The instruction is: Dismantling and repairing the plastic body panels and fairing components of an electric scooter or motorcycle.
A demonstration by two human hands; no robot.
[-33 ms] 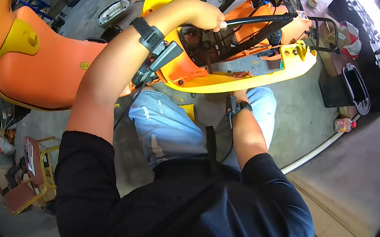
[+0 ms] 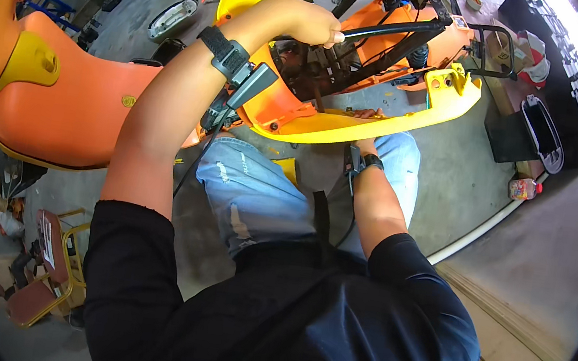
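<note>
A scooter's bare black frame (image 2: 396, 30) stands in front of me, with orange and yellow body panels around it. My left hand (image 2: 313, 23) is closed at the near end of a black frame tube, its fingers wrapped over it. Along the near side runs a long yellow side panel (image 2: 384, 126). From beneath, my right hand (image 2: 365, 145) grips this panel, and its fingertips show over the panel's inner side. The panel hides the palm. Near the left end of the yellow panel sits an orange inner piece (image 2: 280, 110). Dark mechanical parts fill the space inside the frame.
At left stands an orange scooter body (image 2: 74, 90). A white-rimmed tub (image 2: 172, 19) lies on the floor beyond. To the right are a black bin (image 2: 509, 140), a bottle with a red cap (image 2: 524, 189) and a white pipe (image 2: 472, 234). Folding chairs (image 2: 47, 273) stand lower left.
</note>
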